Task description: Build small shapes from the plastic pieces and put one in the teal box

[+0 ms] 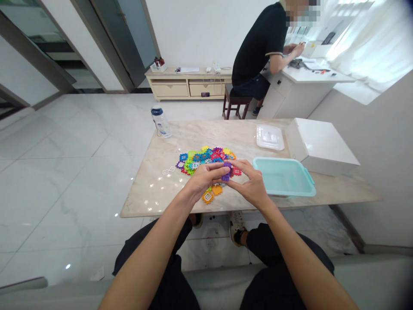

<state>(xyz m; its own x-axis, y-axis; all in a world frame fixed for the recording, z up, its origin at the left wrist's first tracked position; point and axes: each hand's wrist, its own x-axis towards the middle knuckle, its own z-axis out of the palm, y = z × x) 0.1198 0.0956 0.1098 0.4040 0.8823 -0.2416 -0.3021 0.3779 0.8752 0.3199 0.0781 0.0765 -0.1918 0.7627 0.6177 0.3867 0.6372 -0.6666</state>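
Both my hands meet above the marble table (pixel 151 185), pinching a small purple interlocking tile piece (pixel 226 171) between them. My left hand (pixel 204 178) grips it from the left with closed fingers. From the right, my right hand (pixel 250 183) holds the same piece with fingertips pressed on it. Just behind my hands lies a heap of colourful square puzzle tiles (pixel 206 157). Two orange tiles (pixel 212 193) lie under my left hand, close to the table's near edge.
A teal plastic bin (pixel 284 176) stands right of my hands, its clear lid (pixel 270 137) and a white box (pixel 319 146) behind it. A water bottle (pixel 160 122) stands at the table's far left corner. Another person sits at a white desk (pixel 309 77) beyond.
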